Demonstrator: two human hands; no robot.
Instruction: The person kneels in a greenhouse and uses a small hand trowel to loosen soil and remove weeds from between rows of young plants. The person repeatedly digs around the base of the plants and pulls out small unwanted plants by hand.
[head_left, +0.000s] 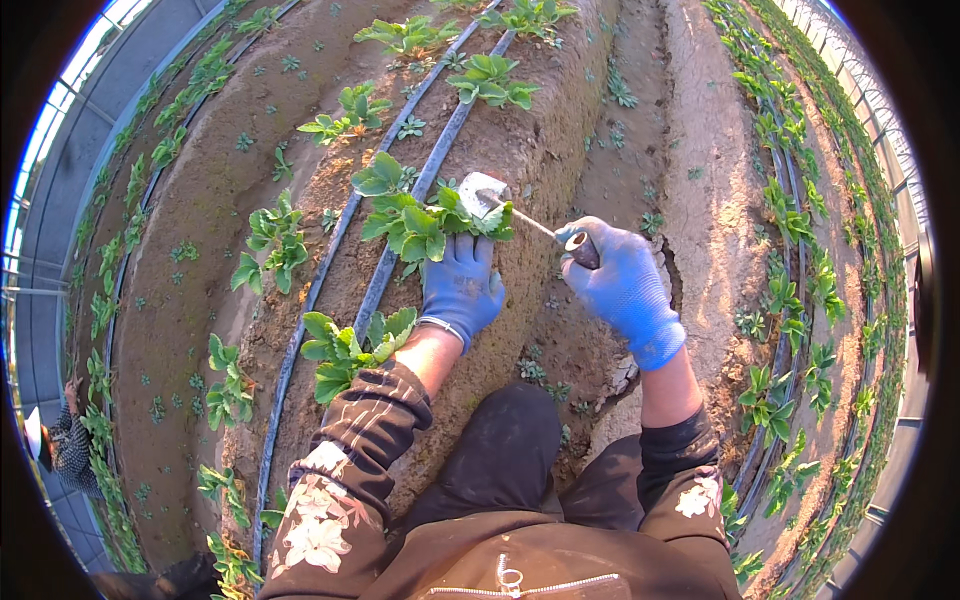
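My left hand (463, 289), in a blue coated glove, lies palm down on the raised soil bed, its fingertips under the leaves of a strawberry plant (420, 225). In my gloved right hand (619, 281) is the short dark handle of a small hand hoe (480, 193). Its thin metal shank runs left to a pale, worn blade, which rests at the plant's right side near the bed's shoulder. Leaves hide part of the blade's lower edge. Whether my left fingers grip a stem cannot be seen.
Two drip irrigation hoses (442, 142) run lengthwise along the bed between more strawberry plants (491, 81). A furrow (615, 172) with small weeds lies to the right, then another planted bed. At the far left a person (71, 450) in a white hat is among plants.
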